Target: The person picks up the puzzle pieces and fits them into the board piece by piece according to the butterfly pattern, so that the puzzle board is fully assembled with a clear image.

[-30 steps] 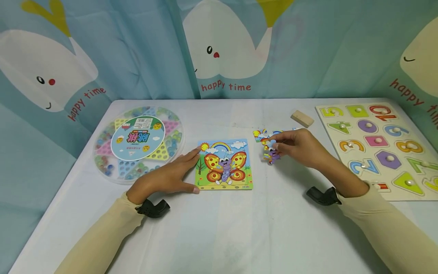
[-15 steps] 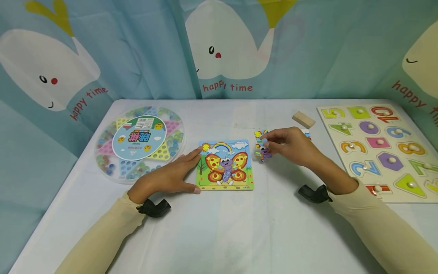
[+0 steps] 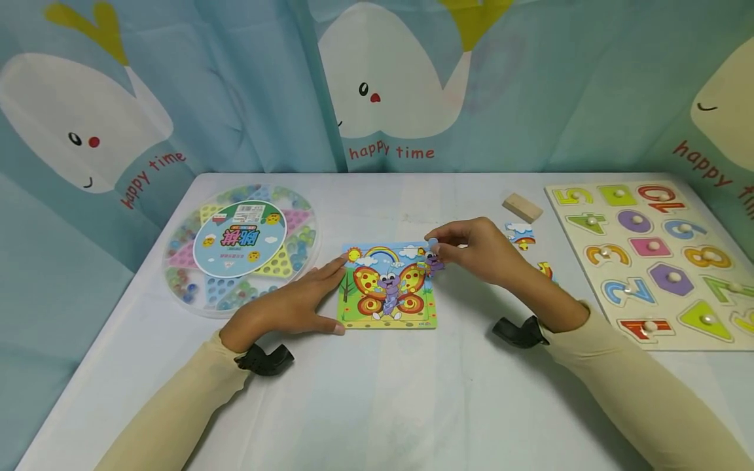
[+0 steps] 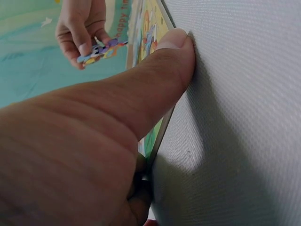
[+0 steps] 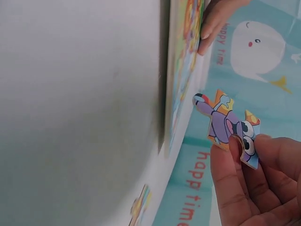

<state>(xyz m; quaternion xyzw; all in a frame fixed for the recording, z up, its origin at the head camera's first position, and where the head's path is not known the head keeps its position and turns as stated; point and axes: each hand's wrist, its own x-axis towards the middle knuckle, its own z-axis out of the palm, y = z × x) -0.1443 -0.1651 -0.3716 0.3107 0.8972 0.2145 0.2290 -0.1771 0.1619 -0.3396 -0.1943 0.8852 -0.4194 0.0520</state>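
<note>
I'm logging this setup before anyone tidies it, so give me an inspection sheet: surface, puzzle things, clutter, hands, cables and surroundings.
Surface: white table, a few small specks near its middle.
Puzzle things: butterfly board lies flat; purple piece is held up near its right edge, apart from it; loose pieces lie to the right, partly hidden by the arm.
Clutter: marble game on the left; block and number board on the right.
Hands: left hand rests against the butterfly board's left side; right hand pinches the purple piece.
Cables: nothing seen.
Surroundings: blue curtain behind, printed "happy time".
</note>
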